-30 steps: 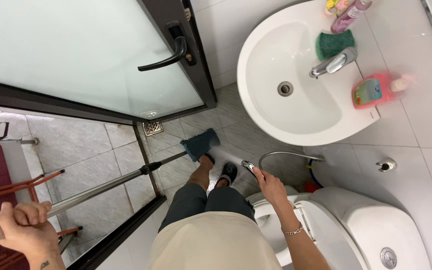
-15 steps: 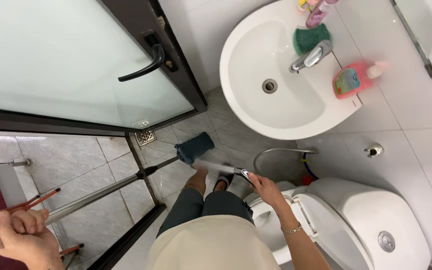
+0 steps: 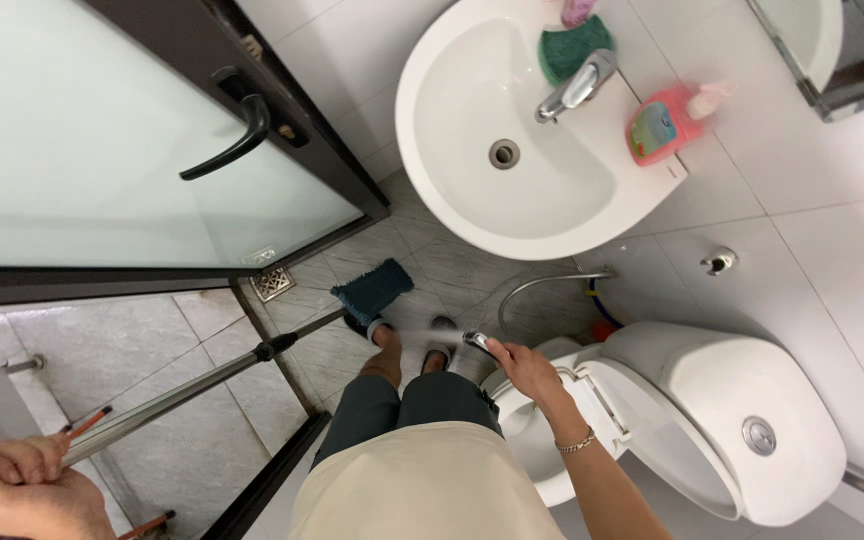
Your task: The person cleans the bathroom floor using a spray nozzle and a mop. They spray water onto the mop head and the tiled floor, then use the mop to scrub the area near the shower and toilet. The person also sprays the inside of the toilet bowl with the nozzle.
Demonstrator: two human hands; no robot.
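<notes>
Both hands' fingers grip: left hand (image 3: 22, 485) the mop pole (image 3: 192, 385) slanting floorward, right hand (image 3: 524, 368) the sprayer (image 3: 476, 341).

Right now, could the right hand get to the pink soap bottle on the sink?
Probably not without letting go: the right hand is wrapped around the spray nozzle low beside the toilet, and the pink soap bottle sits across the sink, though nothing blocks the way.

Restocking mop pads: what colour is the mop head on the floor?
Dark teal mop head, seen in the head view.
</notes>
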